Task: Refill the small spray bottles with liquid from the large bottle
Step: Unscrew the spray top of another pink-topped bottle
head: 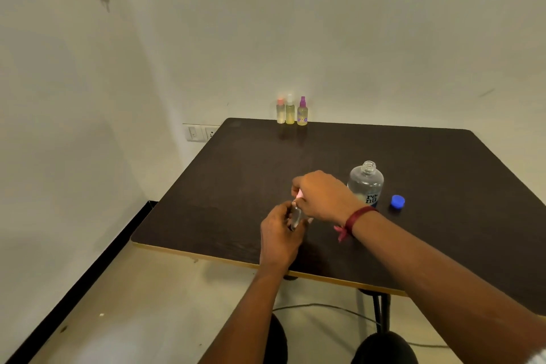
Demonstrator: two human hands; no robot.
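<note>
On the wall at the left, a socket plate (201, 132) sits just past the table's far corner. The dark table (236, 186) fills the middle of the view.

At its far edge, three small spray bottles stand upright in a tight row: one with a pink top (280, 112), one with a clear top (289, 111), and one with a purple top (302, 112). All three hold yellowish liquid.

Nearer the front edge, the left hand (279, 238) is wrapped around the body of a small clear spray bottle (295, 216), holding it tilted just above the tabletop. The right hand (320, 196) comes over from the right, its fingertips pinched on the pinkish top (300, 194) of that same bottle. A red thread band (356, 219) circles the right wrist.

Just behind the right hand stands the large bottle (366, 183), upright, clear, its threaded neck uncapped, with liquid inside. Its level is hard to read. To its right, close beside it but apart, a blue cap (397, 201) lies on the table.
</note>
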